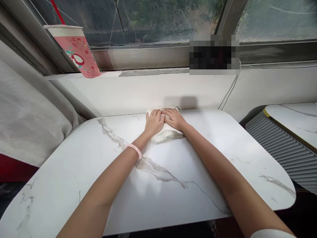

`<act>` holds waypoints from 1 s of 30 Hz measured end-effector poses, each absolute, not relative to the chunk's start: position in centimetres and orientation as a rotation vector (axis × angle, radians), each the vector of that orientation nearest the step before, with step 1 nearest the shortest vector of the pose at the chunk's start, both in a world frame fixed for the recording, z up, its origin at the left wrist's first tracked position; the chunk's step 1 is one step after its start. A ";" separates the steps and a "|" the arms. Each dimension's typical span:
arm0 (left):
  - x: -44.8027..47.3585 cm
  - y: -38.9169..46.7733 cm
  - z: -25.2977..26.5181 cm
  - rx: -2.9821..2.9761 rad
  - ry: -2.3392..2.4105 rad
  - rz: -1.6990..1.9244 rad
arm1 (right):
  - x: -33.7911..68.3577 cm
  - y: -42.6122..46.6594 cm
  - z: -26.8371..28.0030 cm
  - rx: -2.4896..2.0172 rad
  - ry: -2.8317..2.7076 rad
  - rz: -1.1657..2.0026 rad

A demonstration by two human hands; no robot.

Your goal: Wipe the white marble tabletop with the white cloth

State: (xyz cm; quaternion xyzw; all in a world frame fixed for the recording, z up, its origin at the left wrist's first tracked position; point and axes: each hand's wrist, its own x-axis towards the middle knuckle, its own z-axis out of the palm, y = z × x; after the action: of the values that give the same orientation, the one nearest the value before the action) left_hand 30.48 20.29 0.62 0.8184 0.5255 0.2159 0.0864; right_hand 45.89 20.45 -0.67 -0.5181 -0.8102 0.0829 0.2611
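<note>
A folded white cloth (166, 135) lies at the back of the white marbled table (119, 191), close to the wall. Both of my hands press on it from above. My left hand (154, 121) rests on its left half, fingers stretched out over the fabric, and a pink coiled band (135, 150) circles that wrist. Beside it, thumbs nearly meeting, my right hand (175, 119) lies flat on the cloth's right half with the fingers extended toward the left. Neither hand visibly grips the fabric; the palms' undersides are hidden.
A pink paper cup (78, 53) with a red straw stands on the window sill at upper left. A pale curtain (32, 109) hangs beside the table's left edge. Thin cables (229, 88) run down the wall. To the right is a ribbed grey cabinet (282, 145) with a marbled top.
</note>
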 end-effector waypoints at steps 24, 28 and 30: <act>36.3 0.1 0.1 2.475 1.129 0.513 | 53.0 -3.8 0.9 -1.514 -2.268 0.071; 36.6 -2.1 0.2 2.500 1.013 0.453 | 54.3 -6.5 1.7 -1.523 -2.288 0.127; 36.7 -2.2 0.3 2.520 0.992 0.412 | 54.8 -6.8 2.1 -1.531 -2.309 0.146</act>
State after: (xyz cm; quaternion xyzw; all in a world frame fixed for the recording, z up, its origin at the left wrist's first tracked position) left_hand 36.69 -2.24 0.32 0.9014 0.3550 0.1473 0.1995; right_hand 54.77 -6.77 2.08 -0.5427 -0.8182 0.0516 0.1826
